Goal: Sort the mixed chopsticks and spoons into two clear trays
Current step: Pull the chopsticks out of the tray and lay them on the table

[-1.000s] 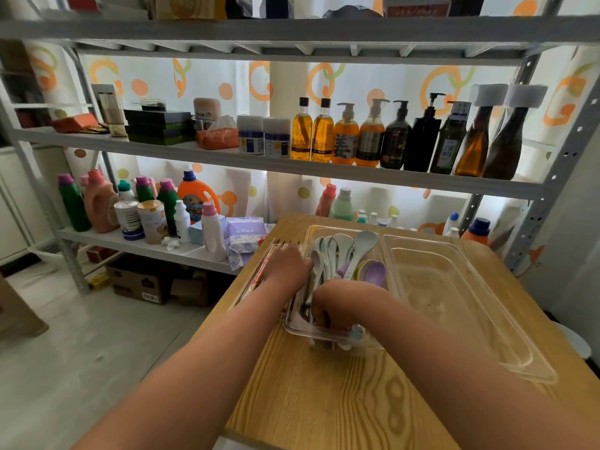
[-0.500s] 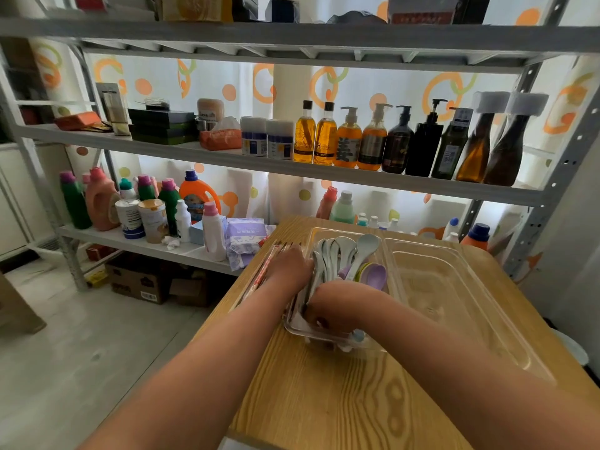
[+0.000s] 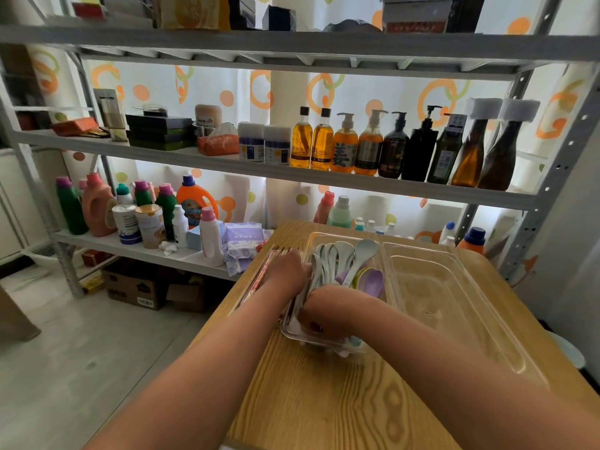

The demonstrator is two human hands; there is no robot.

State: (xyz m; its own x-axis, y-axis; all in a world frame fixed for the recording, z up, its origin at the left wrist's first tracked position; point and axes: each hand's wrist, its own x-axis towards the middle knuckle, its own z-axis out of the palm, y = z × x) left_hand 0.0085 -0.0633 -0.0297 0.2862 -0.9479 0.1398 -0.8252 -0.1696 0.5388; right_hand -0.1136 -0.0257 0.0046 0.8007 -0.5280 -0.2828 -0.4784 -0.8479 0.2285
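Head view: the left hand lies against the left wall of the middle clear tray, its back turned up. Its fingers reach over the wall towards the tray's inside and are hidden there, so I cannot tell whether they hold anything. The right hand sits just beside it, nearer the person, over the near end of the same tray. Its fingers curl downward among the handles, but whether they grip one cannot be made out.

Beyond the right hand, a bunch of pale spoons lies lengthwise in the tray, bowls at the far end. A purple spoon rests just right of them, close to the right hand's knuckles. To the left of the left hand, touching its outer edge, red-patterned chopsticks lie in the left clear tray. To the right of the right forearm stands the right clear tray, up against the middle one.

All three trays rest on a wooden table. Beyond both hands stands a grey shelf rack with a row of bottles.
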